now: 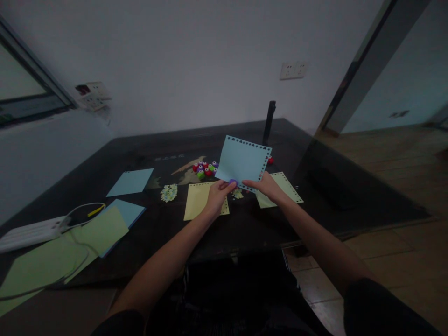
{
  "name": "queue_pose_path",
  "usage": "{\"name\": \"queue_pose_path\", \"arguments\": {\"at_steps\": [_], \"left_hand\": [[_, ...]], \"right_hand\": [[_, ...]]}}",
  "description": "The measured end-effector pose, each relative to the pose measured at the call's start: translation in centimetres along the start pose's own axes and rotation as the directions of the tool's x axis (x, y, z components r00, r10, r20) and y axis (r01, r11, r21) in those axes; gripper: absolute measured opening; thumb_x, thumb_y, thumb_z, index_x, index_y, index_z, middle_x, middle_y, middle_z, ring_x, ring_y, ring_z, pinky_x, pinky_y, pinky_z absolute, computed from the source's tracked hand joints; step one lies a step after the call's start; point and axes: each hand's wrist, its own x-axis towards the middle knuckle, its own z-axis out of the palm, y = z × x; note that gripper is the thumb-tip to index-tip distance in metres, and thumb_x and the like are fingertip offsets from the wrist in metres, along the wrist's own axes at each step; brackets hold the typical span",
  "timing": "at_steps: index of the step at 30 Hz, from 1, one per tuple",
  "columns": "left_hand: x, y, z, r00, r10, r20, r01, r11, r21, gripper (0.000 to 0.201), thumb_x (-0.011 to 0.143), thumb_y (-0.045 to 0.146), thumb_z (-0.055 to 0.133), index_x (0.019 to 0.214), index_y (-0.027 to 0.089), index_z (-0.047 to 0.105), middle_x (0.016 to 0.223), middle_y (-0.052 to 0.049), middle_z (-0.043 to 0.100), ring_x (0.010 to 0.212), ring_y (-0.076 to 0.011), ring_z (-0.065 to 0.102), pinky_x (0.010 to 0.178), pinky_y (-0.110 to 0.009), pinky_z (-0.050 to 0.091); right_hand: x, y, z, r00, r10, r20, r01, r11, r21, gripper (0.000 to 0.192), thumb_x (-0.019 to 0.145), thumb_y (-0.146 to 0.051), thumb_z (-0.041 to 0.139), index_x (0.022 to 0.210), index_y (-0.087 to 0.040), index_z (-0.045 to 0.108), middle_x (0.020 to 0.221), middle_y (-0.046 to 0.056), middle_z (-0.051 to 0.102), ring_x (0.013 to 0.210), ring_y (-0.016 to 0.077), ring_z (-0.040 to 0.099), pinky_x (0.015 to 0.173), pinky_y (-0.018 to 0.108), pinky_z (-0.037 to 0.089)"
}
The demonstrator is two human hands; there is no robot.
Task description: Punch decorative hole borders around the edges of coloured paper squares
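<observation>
In the head view, a thin, gently curved blue paper sheet (243, 161), small shapes punched along its edges, is held tilted above the dark, smooth table (245, 238). The left hand (216, 196) closes thumb and fingers on a small purple piece (233, 181) at the sheet's lower edge; the right hand (266, 186) pinches its lower right corner. Both forearms reach forward, converging.

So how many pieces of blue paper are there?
3 in view: a raised sheet held by the left hand and right hand; a flat sheet farther left; and a covered sheet partly under a yellow-green sheet, closer in. More may be hidden beneath.
</observation>
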Motion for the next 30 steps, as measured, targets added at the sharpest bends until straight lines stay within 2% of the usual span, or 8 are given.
{"name": "queue_pose_path", "arguments": {"at_steps": [4,8,14,20,26,30], "left_hand": [[-0.1,-0.2,0.5,0.999,-0.023,0.047,0.022,0.999,0.024,0.036,0.062,0.037,0.077,0.087,0.013,0.069,0.089,-0.009,0.071,0.084,-0.0190,0.064,0.086,-0.035,0.045],[-0.2,-0.2,0.5,0.999,-0.015,0.031,0.013,0.998,0.058,0.033,0.061,0.037,0.077,0.083,0.014,0.070,0.085,-0.007,0.071,0.081,-0.0194,0.064,0.086,-0.036,0.045],[-0.2,-0.1,0.5,1.000,-0.009,0.006,0.009,0.997,0.080,0.029,0.061,0.036,0.077,0.079,0.014,0.071,0.080,-0.006,0.071,0.079,-0.0189,0.064,0.084,-0.035,0.044],[-0.4,-0.3,0.6,1.000,-0.017,0.015,0.016,0.998,0.066,0.029,0.061,0.036,0.077,0.079,0.014,0.071,0.079,-0.005,0.071,0.078,-0.0190,0.064,0.083,-0.034,0.045],[-0.3,-0.3,0.5,1.000,-0.013,0.008,0.013,0.995,0.094,0.029,0.061,0.037,0.077,0.078,0.014,0.071,0.080,-0.006,0.072,0.079,-0.0201,0.064,0.084,-0.037,0.046],[-0.2,-0.4,0.4,1.000,-0.001,0.006,0.000,0.995,0.099,0.029,0.062,0.037,0.076,0.078,0.013,0.071,0.080,-0.006,0.072,0.079,-0.0201,0.064,0.084,-0.037,0.046]], "right_hand": [[-0.8,0.2,-0.3,1.000,0.025,-0.018,-0.023,0.997,0.073,0.030,0.062,-0.032,0.073,0.084,-0.017,0.061,0.078,0.006,0.069,0.072,0.0222,0.065,0.067,0.040,0.056],[-1.2,-0.1,0.2,0.997,0.059,-0.056,-0.051,0.990,0.134,0.033,0.060,-0.031,0.074,0.087,-0.016,0.061,0.081,0.007,0.070,0.071,0.0224,0.065,0.063,0.038,0.056],[-1.2,-0.2,0.3,0.997,0.032,-0.071,-0.023,0.992,0.127,0.033,0.060,-0.031,0.074,0.087,-0.017,0.062,0.081,0.006,0.070,0.079,0.0242,0.066,0.070,0.041,0.056],[-1.0,0.4,0.1,0.997,0.071,-0.031,-0.065,0.985,0.163,0.033,0.058,-0.033,0.075,0.082,-0.017,0.060,0.075,0.006,0.068,0.061,0.0208,0.063,0.056,0.038,0.055],[-1.1,0.4,0.1,0.997,0.068,-0.032,-0.060,0.977,0.202,0.037,0.057,-0.031,0.076,0.087,-0.017,0.059,0.079,0.005,0.069,0.064,0.0193,0.064,0.055,0.034,0.056],[-1.2,0.6,0.1,0.998,0.061,-0.036,-0.052,0.977,0.209,0.039,0.058,-0.030,0.076,0.089,-0.016,0.060,0.082,0.007,0.069,0.066,0.0209,0.065,0.056,0.037,0.057]]}}
